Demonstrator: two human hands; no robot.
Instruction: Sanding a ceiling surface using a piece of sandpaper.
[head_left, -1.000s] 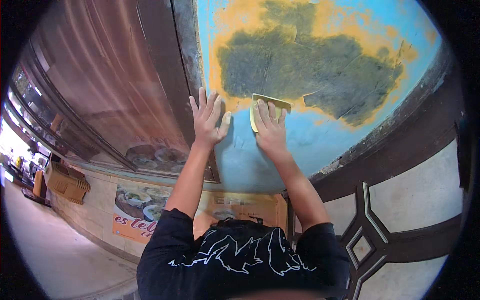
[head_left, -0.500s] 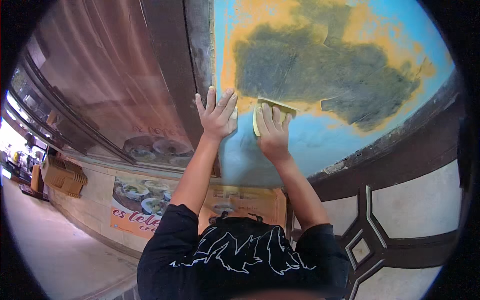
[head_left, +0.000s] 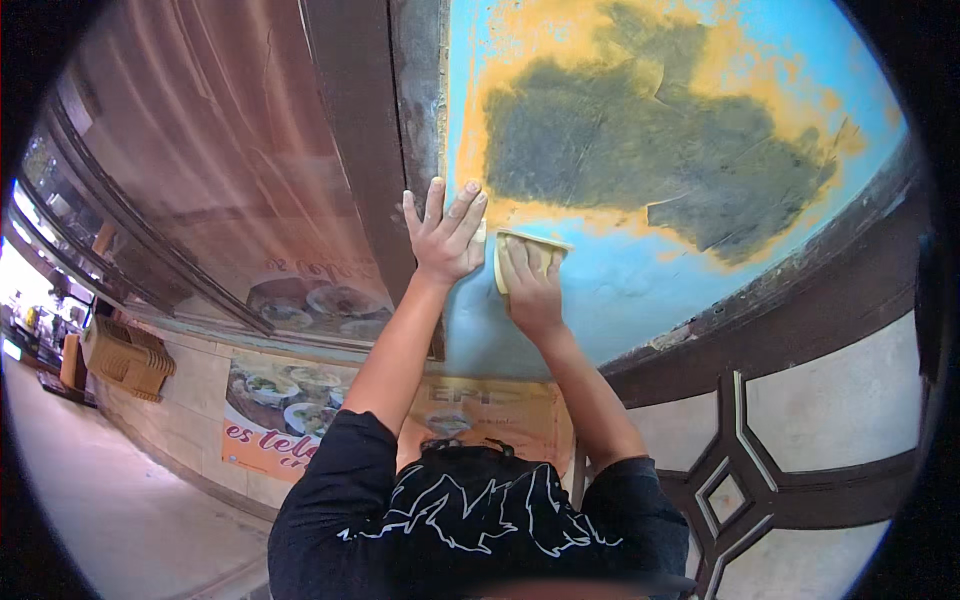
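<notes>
My left hand (head_left: 443, 232) lies flat with fingers spread on the blue painted wall (head_left: 650, 280), beside a dark wooden post (head_left: 385, 150). My right hand (head_left: 528, 285) presses a yellowish sanding sheet (head_left: 545, 247) against the wall, fingers flat over it. Just above the sheet is a large patch (head_left: 650, 150) where the blue paint is gone, grey in the middle with a yellow-orange rim.
A brown metal shutter (head_left: 200, 180) fills the left. Below it hangs an orange poster with food pictures (head_left: 300, 400). A dark wooden band and white panels with dark trim (head_left: 800, 410) run along the right. Stacked boxes (head_left: 125, 355) stand by the pavement at far left.
Both hands have shifted left along the wall with the sanding sheet, closer to the wooden post; the view has swung so the bare patch sits more to the right.
</notes>
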